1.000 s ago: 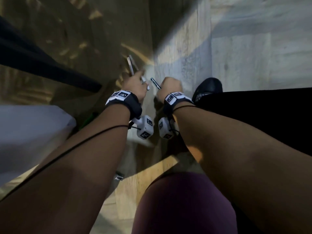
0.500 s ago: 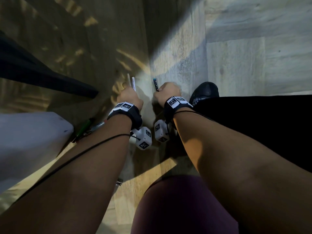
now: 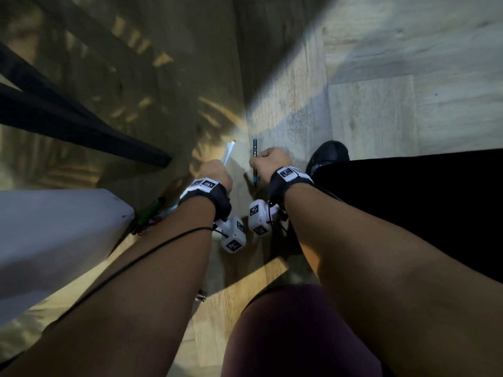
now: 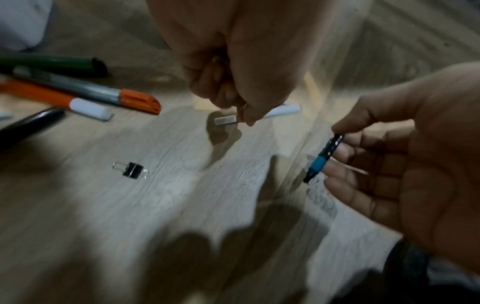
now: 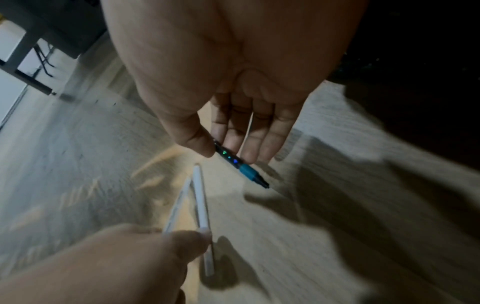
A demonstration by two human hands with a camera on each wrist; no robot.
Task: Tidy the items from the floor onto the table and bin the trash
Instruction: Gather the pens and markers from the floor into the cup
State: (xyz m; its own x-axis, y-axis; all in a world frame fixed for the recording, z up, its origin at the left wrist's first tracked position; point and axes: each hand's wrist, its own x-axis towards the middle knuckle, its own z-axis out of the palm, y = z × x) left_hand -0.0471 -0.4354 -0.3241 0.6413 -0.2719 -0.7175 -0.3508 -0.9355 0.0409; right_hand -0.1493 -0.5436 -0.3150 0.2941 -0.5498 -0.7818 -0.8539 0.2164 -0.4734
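My left hand (image 3: pixel 215 172) pinches two thin white pens (image 3: pixel 228 152) just above the wooden floor; the right wrist view shows the white pens (image 5: pixel 200 203) crossing near their far tips. My right hand (image 3: pixel 272 161) pinches a black pen with a teal grip (image 3: pixel 255 161) between thumb and fingers. That same black pen (image 5: pixel 240 164) points down toward the floor, and the black pen (image 4: pixel 322 158) also shows in the left wrist view. Both hands hover side by side, apart.
Several markers (image 4: pixel 85 92) in green, grey-orange and orange-white lie on the floor to the left, beside a black binder clip (image 4: pixel 132 169). A white bin or box (image 3: pixel 54 235) stands at the left. A dark table leg (image 3: pixel 68 118) crosses upper left. My shoe (image 3: pixel 329 156) is right.
Both hands have drawn back toward me and lifted slightly with their pens. The view has shifted, so the markers by the white box show more.
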